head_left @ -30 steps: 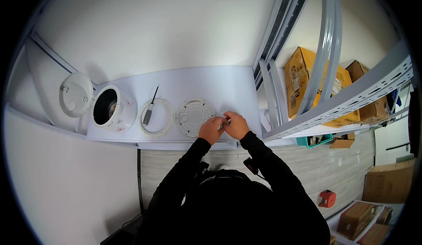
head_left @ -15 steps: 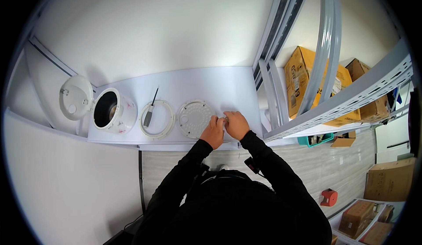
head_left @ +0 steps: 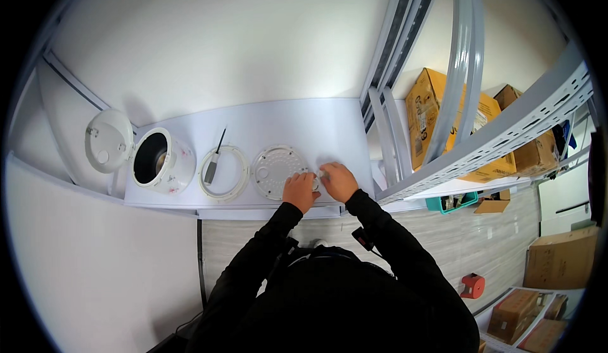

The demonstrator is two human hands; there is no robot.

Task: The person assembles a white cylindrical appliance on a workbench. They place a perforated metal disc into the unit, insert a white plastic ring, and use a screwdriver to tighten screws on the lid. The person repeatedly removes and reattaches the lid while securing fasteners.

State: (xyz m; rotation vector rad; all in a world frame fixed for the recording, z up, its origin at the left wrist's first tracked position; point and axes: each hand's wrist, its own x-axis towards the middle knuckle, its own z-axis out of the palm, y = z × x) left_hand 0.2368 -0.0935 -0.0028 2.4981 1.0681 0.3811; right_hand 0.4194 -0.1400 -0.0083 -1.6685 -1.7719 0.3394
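Observation:
My left hand (head_left: 300,191), fingers curled together, is at the right edge of a round white perforated plate (head_left: 267,191) lying on the white bench. Close by on its right, my right hand (head_left: 338,181) pinches at a small pale piece (head_left: 321,174) between the two hands. That piece is too small and too covered to name, and whether the left fingers hold part of it is hidden. Left of the plate lies a white ring (head_left: 246,174), with a grey-handled screwdriver (head_left: 211,169) resting across its left side.
Farther left, a white cylindrical housing (head_left: 180,166) with a dark opening stands on the bench (head_left: 316,122), its round lid (head_left: 106,144) swung open. At the right rise metal shelf posts (head_left: 457,68). Beyond them are a yellow carton (head_left: 425,109) and a teal bin (head_left: 451,203).
My hands have parted slightly; the left has shifted a little left and down, partly over the plate's edge. More of the small pale piece shows between them.

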